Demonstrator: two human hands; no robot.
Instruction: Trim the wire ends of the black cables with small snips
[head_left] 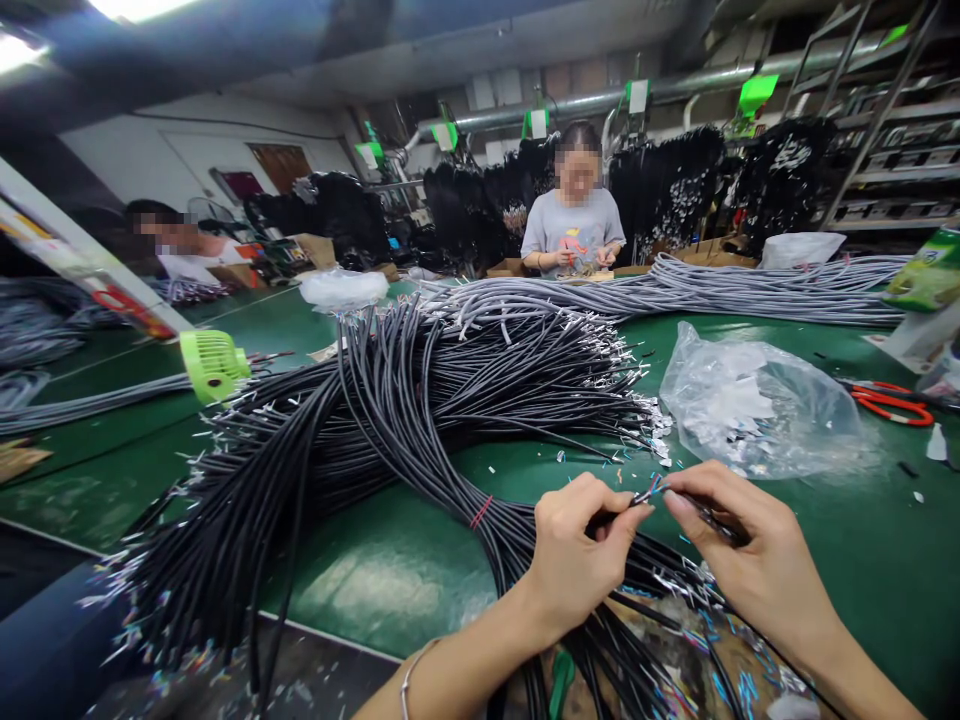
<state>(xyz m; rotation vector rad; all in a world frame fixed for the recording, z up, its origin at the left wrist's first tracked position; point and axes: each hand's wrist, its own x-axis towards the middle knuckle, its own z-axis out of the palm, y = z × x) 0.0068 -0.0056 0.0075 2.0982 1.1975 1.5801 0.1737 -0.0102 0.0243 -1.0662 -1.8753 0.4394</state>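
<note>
We note left hand (581, 535) fingers gripping a thin black cable (639, 497), right hand (742, 530) fingers pinching its blue wires (657, 486); crumpled clear plastic bag (761, 405) at two o'clock.

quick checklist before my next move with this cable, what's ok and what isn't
1. Left hand has the black cable: ok, pinched near its end.
2. Coloured wires exposed: ok, they show between the two hands, blue among them.
3. Dark slender item in the right hand identified: cannot tell; the fingers partly cover it.
4. Red tie around the black cable bundle: ok, in place.
5. Work area free of scraps: not ok, blue clippings lie near the right forearm.
6. Orange-handled scissors clear of both hands: ok, they lie apart, right of the plastic bag.
</note>
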